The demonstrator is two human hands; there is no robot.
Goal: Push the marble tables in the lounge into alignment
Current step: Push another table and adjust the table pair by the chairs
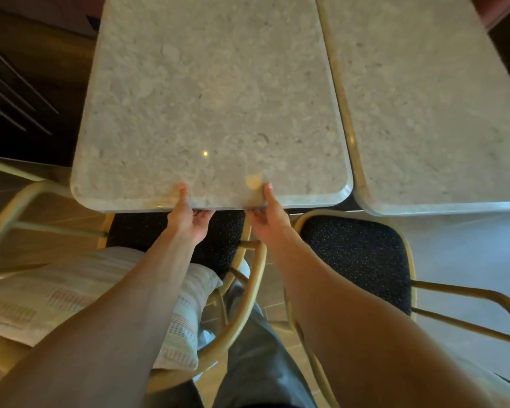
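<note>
A person stands at the near short end of a pale grey-beige marble table with rounded corners (209, 98), both bare arms stretched forward and down. The left hand (189, 219) closes its grip on the table's near edge: the thumb lies flat on the top surface, and the fingers curl underneath, where only their tips show. The right hand (267, 214) grips the same edge in the same way, thumb on top and fingers tucked below, close beside the left hand and a little right of the edge's middle. Neither hand holds anything else. There are two marble tables: the second pale marble table (430, 107) stands just to the right, its long side running beside the first with a narrow dark gap between them that looks wider at the near end. The second table's near edge sits slightly closer to the person than the first table's, so the two ends are not quite level. Two chairs with curved brass-coloured metal frames are drawn up under the near ends. The left black-speckled chair seat (218, 231) is directly below the hands, and the right black-speckled chair seat (357, 254) sits under the second table's corner. A pale striped cushion (80, 293) rests on the left chair, partly hidden by the left forearm. The person's dark grey trouser leg (256, 348) shows between the arms, over a tan tiled floor (56, 213).
</note>
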